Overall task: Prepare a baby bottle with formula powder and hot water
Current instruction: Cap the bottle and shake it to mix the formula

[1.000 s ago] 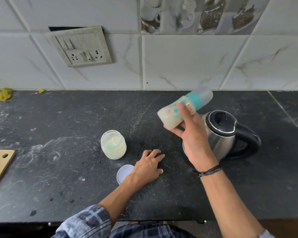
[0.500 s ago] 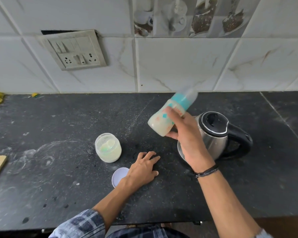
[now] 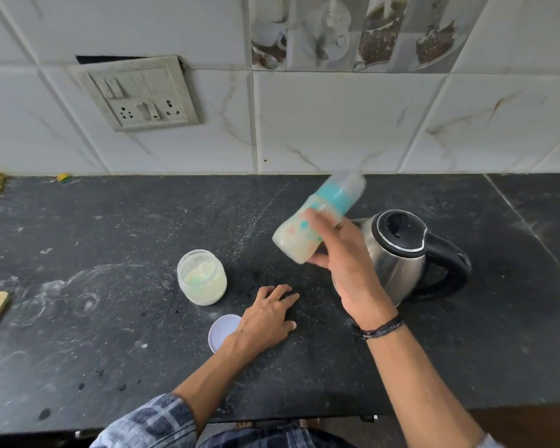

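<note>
Right hand (image 3: pixel 343 263): raised above the counter, fingers curled round the baby bottle (image 3: pixel 317 218), gripping its lower body.
Baby bottle: tilted, blurred, teal collar and clear cap pointing up and right, milky liquid inside; held just left of the kettle (image 3: pixel 398 257).
Left hand (image 3: pixel 269 315): flat on the dark counter (image 3: pixel 110 334), fingers relaxed and spread, holding nothing.
Formula jar (image 3: pixel 202 277): open, left of both hands.
Jar lid (image 3: pixel 222 328): beside the left wrist.

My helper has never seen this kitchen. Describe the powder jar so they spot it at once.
On the dark counter, left of the steel kettle, stands a small jar. It alone is clear, open-topped and holds pale powder; a flat white lid lies nearer the person, beside the left hand.
</note>
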A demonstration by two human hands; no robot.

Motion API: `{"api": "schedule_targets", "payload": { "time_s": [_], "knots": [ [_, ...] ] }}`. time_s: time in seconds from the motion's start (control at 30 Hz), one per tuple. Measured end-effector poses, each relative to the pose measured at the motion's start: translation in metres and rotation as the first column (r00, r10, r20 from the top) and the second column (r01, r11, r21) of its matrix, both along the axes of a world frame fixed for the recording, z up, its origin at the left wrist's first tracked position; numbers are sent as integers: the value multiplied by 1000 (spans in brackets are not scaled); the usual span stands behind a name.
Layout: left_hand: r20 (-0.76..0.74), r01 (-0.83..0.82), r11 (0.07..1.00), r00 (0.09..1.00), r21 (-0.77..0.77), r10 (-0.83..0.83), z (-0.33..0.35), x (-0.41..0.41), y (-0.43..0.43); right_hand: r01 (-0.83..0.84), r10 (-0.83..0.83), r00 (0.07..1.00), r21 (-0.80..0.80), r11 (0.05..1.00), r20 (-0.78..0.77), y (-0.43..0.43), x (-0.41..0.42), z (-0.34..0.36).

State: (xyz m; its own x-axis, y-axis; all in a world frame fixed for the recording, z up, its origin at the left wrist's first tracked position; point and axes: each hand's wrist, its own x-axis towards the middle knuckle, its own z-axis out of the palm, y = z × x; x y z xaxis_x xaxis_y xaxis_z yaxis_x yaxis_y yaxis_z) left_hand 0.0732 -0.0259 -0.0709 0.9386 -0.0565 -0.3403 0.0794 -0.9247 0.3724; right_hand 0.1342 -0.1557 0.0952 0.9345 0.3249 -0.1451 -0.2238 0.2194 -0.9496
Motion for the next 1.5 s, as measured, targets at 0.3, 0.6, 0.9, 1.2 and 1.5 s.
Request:
{"api": "schedule_targets", "payload": {
  "time_s": [0.3,0.6,0.9,1.2,1.5],
  "knots": [
    [-4,6,1000,1000,10,-6,-2,1,1,-75,75,997,-30,997,24,-7,5,3],
    [-11,14,1000,1000,8,-14,-3,2,0,35,-29,994,60,998,-102,-6,3,-2],
    [-16,5,1000,1000,13,-5,-2,0,-1,-32,31,997,-16,999,-75,-9,6,-1],
    [-13,4,1000,1000,22,-3,-1,-1,-1,-136,134,991,-215,967,-22,3,-2,-13],
    [-11,-2,1000,1000,15,2,0,-1,0,-75,79,997,-139,987,25,0,-3,-7]
  ]
}}
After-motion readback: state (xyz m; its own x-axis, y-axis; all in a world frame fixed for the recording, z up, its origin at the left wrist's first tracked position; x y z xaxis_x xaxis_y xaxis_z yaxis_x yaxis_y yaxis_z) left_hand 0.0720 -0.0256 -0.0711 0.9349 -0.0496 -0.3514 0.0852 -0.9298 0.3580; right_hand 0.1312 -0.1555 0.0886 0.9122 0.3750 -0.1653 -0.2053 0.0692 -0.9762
